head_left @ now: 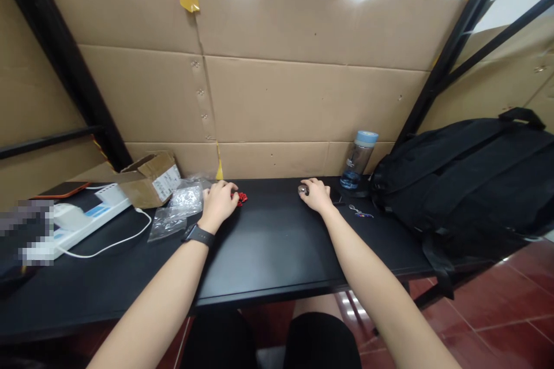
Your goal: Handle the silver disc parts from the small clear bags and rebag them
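Note:
My left hand point(220, 203), with a dark watch on its wrist, rests on the black table point(277, 253) with its fingers curled over a small red, cord-like bundle point(243, 199). Much of that bundle is hidden under the fingers. Farther right, my right hand point(318, 194) closes around a small, shiny, rounded metal object point(303, 189), whose exact kind I cannot make out. A dark flat item point(336, 197) lies just beside this hand, and a keychain point(360, 213) with a blue part is to its right.
Clear plastic packaging point(184, 204) and an opened cardboard box point(149, 181) lie left of my left hand. A white power strip point(93, 220) with a cable is beyond them. A water bottle point(358, 160) and a black backpack point(467, 179) stand right. Cardboard point(277, 104) walls the back.

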Motion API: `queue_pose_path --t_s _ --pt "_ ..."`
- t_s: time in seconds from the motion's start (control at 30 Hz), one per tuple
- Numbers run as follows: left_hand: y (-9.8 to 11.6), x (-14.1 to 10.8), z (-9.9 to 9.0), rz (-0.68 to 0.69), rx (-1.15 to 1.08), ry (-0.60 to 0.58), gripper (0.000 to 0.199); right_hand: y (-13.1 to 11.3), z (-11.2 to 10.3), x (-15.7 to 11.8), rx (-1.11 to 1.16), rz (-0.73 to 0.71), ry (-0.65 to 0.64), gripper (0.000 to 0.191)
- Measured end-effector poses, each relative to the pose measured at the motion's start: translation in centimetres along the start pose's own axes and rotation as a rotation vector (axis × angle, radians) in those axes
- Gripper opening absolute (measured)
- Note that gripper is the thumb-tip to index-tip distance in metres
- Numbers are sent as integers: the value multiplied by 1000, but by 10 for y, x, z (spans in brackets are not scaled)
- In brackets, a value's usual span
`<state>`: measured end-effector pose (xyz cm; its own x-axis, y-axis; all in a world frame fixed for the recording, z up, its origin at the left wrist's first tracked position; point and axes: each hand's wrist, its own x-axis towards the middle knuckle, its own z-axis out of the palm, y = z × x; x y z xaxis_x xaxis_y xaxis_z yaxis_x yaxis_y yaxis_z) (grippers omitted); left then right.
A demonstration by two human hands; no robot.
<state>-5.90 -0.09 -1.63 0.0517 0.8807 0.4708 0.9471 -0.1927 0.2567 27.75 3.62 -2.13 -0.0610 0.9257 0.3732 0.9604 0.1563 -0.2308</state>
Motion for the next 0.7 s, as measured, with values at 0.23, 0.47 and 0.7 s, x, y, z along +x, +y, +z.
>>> queue_pose_path --t_s 0.23,0.47,0.7 --pt "41 -20 12 484 -310 -259 39 -41 -10 -28 137 -410 -245 48" --pt "61 -43 11 382 -148 -598 66 -54 -29 -42 108 -249 -683 90" --pt "60 -41 -1 349 -142 -697 63 -53 -38 -42 83 -182 -729 91"
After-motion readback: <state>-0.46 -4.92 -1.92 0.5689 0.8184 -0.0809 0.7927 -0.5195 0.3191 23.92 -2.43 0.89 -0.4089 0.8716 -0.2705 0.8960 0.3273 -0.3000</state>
